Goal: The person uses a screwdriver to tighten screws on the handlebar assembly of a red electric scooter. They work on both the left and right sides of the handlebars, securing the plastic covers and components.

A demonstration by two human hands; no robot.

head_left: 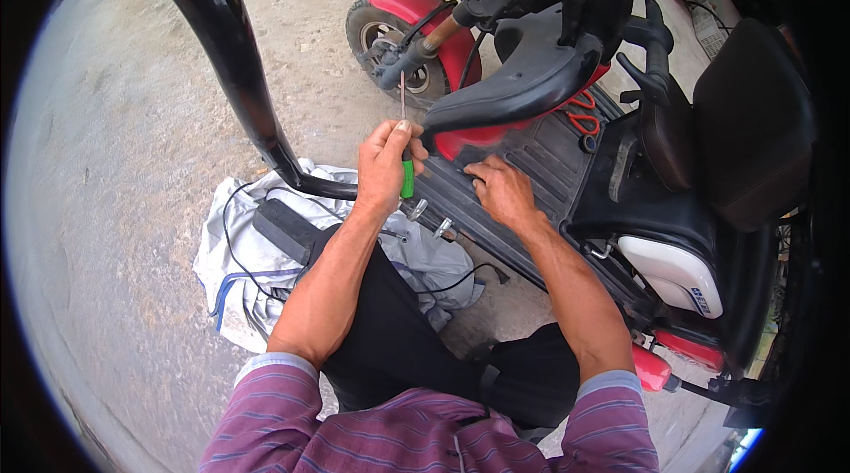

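Observation:
My left hand (pixel 381 167) is closed around a screwdriver, its green handle (pixel 407 179) showing below the fingers and its thin shaft (pixel 403 99) pointing up toward the front wheel. To the right, my right hand (pixel 503 189) rests by the front of the ribbed black footboard (pixel 522 154), near the lower edge of the red and black front panel (pixel 513 101) of a three- or four-wheeled scooter. Its fingers are curled together; whatever lies between them is hidden. Two shiny metal clamp fittings (pixel 429 218) sit at the footboard's edge, just below my left hand.
A curved black tube (pixel 221 39) rises at the left. Under it, a white sheet (pixel 235 243) carries a black block (pixel 285 229) and cables. Red-handled scissors or pliers (pixel 582 114) lie on the footboard. The front wheel (pixel 367 34) stands ahead; the black seat (pixel 753 119) is right.

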